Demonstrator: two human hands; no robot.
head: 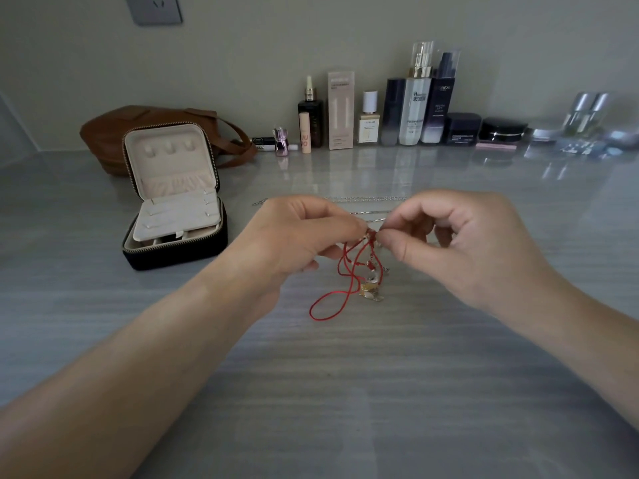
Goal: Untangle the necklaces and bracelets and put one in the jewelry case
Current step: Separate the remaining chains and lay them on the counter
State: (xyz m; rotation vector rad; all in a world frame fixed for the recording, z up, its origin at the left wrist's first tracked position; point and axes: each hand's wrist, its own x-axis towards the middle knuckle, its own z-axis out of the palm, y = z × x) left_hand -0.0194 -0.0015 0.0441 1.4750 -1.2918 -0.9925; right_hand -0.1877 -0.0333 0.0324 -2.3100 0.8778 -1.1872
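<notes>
The tangle of red cords [349, 267], strung with small metal charms [370, 292], hangs between my two hands over the middle of the counter [345, 392]. I cannot tell whether its lowest loop rests on the surface or hangs just clear of it. My left hand [294, 236] pinches the top of the tangle, its fingers [345, 224] curled against the thumb. My right hand [466, 243] pinches the same knot from the other side, thumb to forefinger, with the other fingers curled. Just behind my hands, thin silver chains [366, 201] lie flat on the counter. The jewelry case [173, 205] stands open toward the left edge, its lid upright. A brown bag [114, 133] lies behind it at the back edge. Cosmetic bottles and jars [415, 108] line the back edge to the right.
</notes>
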